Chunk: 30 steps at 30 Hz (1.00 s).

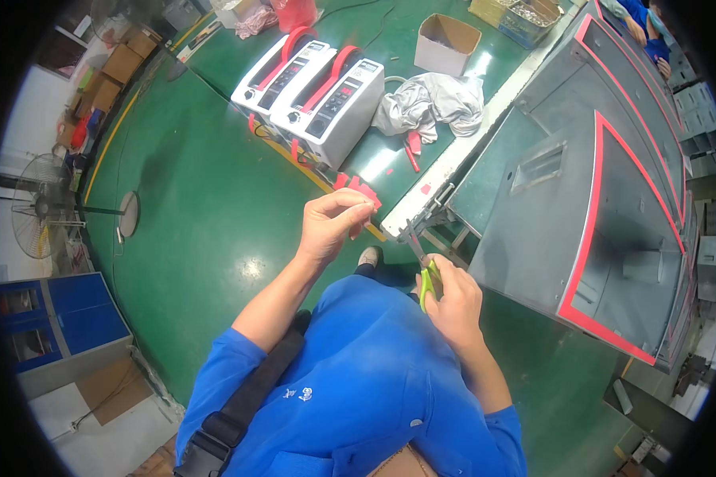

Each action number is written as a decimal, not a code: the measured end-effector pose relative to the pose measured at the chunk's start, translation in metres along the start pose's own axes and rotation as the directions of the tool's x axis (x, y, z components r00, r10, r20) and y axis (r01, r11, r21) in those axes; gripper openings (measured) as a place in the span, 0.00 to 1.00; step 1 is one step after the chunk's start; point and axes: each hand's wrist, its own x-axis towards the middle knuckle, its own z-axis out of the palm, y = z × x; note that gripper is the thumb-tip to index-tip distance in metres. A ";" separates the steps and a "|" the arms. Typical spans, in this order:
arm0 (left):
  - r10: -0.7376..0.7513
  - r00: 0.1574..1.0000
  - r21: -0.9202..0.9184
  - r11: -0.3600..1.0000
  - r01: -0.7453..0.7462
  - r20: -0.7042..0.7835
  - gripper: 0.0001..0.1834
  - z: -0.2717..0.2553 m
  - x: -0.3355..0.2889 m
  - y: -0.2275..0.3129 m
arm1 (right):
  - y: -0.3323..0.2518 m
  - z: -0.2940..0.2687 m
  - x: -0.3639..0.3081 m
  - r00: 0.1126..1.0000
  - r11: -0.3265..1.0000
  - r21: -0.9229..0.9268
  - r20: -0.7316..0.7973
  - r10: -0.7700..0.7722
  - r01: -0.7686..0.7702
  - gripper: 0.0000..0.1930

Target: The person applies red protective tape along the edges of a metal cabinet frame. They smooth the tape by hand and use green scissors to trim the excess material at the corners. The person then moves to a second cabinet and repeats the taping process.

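My left hand [332, 222] is raised near the bench corner, its thumb and forefinger pinched on a small piece of red tape [366, 193]. In my right hand [456, 300] is a pair of scissors [430, 280] with yellow-green handles, the blades pointing up and away from me. A gap separates the scissors from the tape. Just beyond my left hand stand two white tape dispensers [326, 111], each with a red roll on top. To my right is a grey metal housing [525, 215] with red tape bordering its large opening.
A crumpled grey cloth [433, 103] and an open cardboard box [447, 44] lie on the green bench. More taped grey housings stand behind the nearest one. Another person's hand [636, 30] shows at far right. A floor fan [44, 205] and a blue cabinet [87, 314] are at left.
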 end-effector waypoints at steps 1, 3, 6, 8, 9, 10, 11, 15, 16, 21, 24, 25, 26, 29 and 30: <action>-0.028 0.999 -0.021 0.999 0.028 -0.014 0.03 0.001 -0.002 -0.001 | 0.003 0.002 -0.002 0.997 0.996 -0.079 -0.064 -0.048 0.043 0.22; -0.086 0.995 -0.063 0.995 0.083 -0.042 0.03 0.002 -0.006 -0.002 | 0.004 0.001 -0.003 0.994 0.987 -0.143 -0.080 -0.081 0.069 0.23; -0.083 0.995 -0.037 0.996 0.081 -0.052 0.03 0.005 -0.014 -0.006 | 0.007 0.001 -0.006 0.992 0.965 -0.254 -0.080 -0.094 0.071 0.24; 0.100 0.995 0.180 0.978 -0.100 0.009 0.03 0.017 -0.018 -0.002 | 0.008 0.001 -0.007 0.992 0.943 -0.327 -0.075 -0.100 0.070 0.24; 0.185 0.981 0.282 0.940 -0.193 0.053 0.03 0.022 -0.019 0.001 | 0.008 0.001 -0.007 0.992 0.930 -0.359 -0.073 -0.107 0.074 0.24; 0.327 0.926 0.469 0.798 -0.378 0.189 0.05 0.017 -0.014 -0.004 | 0.009 0.000 -0.006 0.991 0.917 -0.392 -0.072 -0.115 0.078 0.24; 0.309 0.924 0.500 0.777 -0.382 0.225 0.05 0.019 -0.013 -0.003 | 0.009 0.000 -0.006 0.990 0.914 -0.397 -0.063 -0.122 0.088 0.24; 0.210 0.913 0.606 0.693 -0.392 0.351 0.10 0.022 -0.008 -0.005 | 0.011 0.000 -0.006 0.988 0.896 -0.424 -0.024 -0.153 0.129 0.23; 0.201 0.890 0.631 0.643 -0.435 0.409 0.10 0.022 -0.005 -0.003 | 0.011 -0.001 -0.006 0.987 0.891 -0.432 -0.014 -0.159 0.138 0.23; 0.038 0.849 0.691 0.563 -0.454 0.527 0.10 0.023 -0.001 -0.010 | 0.012 -0.003 -0.004 0.979 0.869 -0.461 -0.003 -0.204 0.180 0.18; -0.050 0.860 0.754 0.509 -0.415 0.508 0.07 0.025 0.000 -0.012 | 0.015 -0.002 -0.004 0.973 0.851 -0.480 0.022 -0.229 0.211 0.15; -0.050 0.853 0.760 0.484 -0.434 0.520 0.06 0.026 -0.001 -0.014 | 0.016 -0.002 -0.004 0.971 0.845 -0.486 0.034 -0.236 0.223 0.14; -0.050 0.846 0.764 0.458 -0.453 0.531 0.05 0.027 -0.001 -0.018 | 0.017 -0.002 -0.004 0.971 0.844 -0.488 0.034 -0.236 0.222 0.14; -0.048 0.843 0.780 0.410 -0.472 0.536 0.04 0.029 -0.003 -0.026 | 0.021 0.000 -0.003 0.970 0.839 -0.495 0.039 -0.238 0.226 0.13; -0.048 0.845 0.786 0.399 -0.472 0.532 0.04 0.030 -0.004 -0.029 | 0.022 0.000 -0.003 0.970 0.836 -0.498 0.046 -0.239 0.230 0.13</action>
